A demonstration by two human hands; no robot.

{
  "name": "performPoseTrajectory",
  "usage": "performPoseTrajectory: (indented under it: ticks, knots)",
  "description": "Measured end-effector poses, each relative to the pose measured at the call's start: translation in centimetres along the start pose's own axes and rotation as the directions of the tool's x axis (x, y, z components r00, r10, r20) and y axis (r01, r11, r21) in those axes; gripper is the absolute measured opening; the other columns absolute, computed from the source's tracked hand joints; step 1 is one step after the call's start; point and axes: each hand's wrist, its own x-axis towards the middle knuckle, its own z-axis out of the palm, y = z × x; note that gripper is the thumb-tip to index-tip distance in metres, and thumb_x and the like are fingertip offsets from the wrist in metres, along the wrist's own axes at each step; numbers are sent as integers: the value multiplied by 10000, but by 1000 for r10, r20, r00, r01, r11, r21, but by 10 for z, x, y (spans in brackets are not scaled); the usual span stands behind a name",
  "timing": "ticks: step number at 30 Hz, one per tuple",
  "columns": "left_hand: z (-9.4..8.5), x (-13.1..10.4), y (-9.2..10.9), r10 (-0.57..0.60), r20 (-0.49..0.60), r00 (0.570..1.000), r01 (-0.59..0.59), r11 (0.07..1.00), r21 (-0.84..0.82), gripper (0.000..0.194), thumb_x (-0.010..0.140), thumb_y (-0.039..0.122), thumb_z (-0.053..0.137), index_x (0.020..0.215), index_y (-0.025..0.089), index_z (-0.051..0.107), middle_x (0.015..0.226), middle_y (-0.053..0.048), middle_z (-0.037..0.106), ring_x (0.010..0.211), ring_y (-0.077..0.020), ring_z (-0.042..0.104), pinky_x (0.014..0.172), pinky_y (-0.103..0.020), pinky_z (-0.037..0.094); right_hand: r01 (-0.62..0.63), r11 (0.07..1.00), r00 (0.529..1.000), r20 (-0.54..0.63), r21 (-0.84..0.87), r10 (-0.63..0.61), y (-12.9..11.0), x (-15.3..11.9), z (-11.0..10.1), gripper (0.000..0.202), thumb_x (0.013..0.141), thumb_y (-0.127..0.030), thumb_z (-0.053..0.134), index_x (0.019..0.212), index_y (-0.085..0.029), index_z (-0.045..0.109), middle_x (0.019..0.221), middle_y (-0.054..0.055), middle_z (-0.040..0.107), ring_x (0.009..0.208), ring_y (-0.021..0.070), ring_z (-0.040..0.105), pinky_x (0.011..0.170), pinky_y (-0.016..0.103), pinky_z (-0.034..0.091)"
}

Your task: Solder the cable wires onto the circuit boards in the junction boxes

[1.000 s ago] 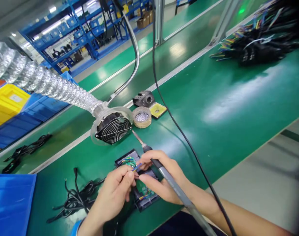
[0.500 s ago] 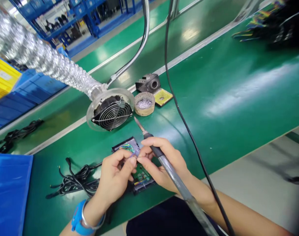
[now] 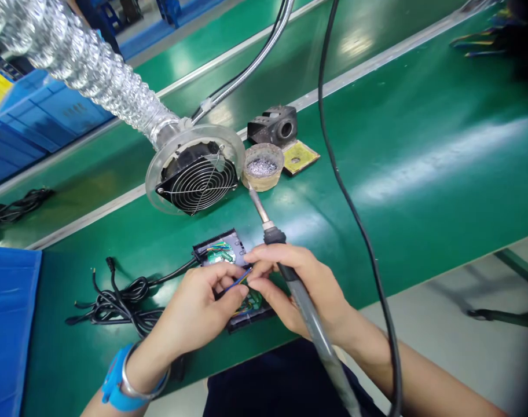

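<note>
Both hands pinch a thin wire just above the board on the worktop: left hand closed on it, right hand also gripping the iron (tip safest kept pointing away).

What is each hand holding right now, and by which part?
The right hand holds the grey-handled soldering iron by its grip below the black collar. Both hands' fingertips pinch the thin blue-and-yellow wires, left hand included, above the black circuit-board module.
</note>
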Motion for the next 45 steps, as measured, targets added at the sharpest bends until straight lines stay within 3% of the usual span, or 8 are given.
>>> performPoseTrajectory:
  ticks: [8,15,20,26,29,33,40,45]
  knots:
    - [4,-3,0,-124,7,992,124,985,-120,230,878,391,564,762,193,574,564,52,511,451,-75,450,425,-178,363,186,981,971,164,-61,-174,16,-14,-7,507,924,-105,536,1395,-249,420,1175,93,591,1078,198,617,881,345,585]
    - [3,-3,1,-140,27,990,142,981,-135,259,877,414,557,738,197,576,561,50,506,464,-84,449,439,-192,369,179,984,974,142,-2,-177,20,-21,-3,480,943,-144,526,1396,-262,419,1179,96,587,1003,173,641,840,324,599]
    - [7,-6,-1,41,-58,997,-23,957,289,183,891,289,555,764,208,660,696,12,611,639,-132,540,601,-253,418,131,991,973,192,-9,-127,24,-13,-2,406,932,-136,524,1325,-214,455,995,62,664,934,188,645,798,337,606]
    - [26,-12,-8,346,-168,923,-122,678,725,153,900,216,519,869,200,667,883,-69,602,841,-224,535,726,-369,423,38,997,995,93,-66,-32,13,-9,-34,436,922,-104,526,1325,-270,518,989,17,704,812,146,682,721,270,580]
    - [29,-10,-12,374,-210,903,-76,622,779,111,864,186,563,824,203,665,1024,-101,586,1002,-295,460,786,-453,381,-40,995,997,68,-96,47,-2,-12,-62,452,938,-207,524,1372,-329,505,920,19,696,705,155,667,595,281,547]
    - [29,-6,-18,316,-200,927,-83,695,714,109,868,179,563,811,197,654,1056,-96,568,1053,-299,415,818,-482,368,-174,968,976,103,-180,194,-18,-16,-87,271,934,-270,496,1150,-342,642,858,30,706,697,196,671,557,315,523]
    - [30,-2,-19,322,-238,916,-88,742,664,92,851,150,567,793,184,630,1006,-82,569,1016,-273,426,857,-481,386,-52,994,990,133,96,39,0,-17,-62,271,765,-117,522,977,-187,675,611,6,546,495,123,490,439,265,383]
    - [30,-3,-19,316,-245,917,-78,742,666,83,841,153,572,797,190,631,981,-74,581,995,-265,446,853,-471,393,-37,982,987,160,185,7,17,-17,-47,291,737,-79,508,954,-146,689,656,21,570,540,112,488,465,254,377]
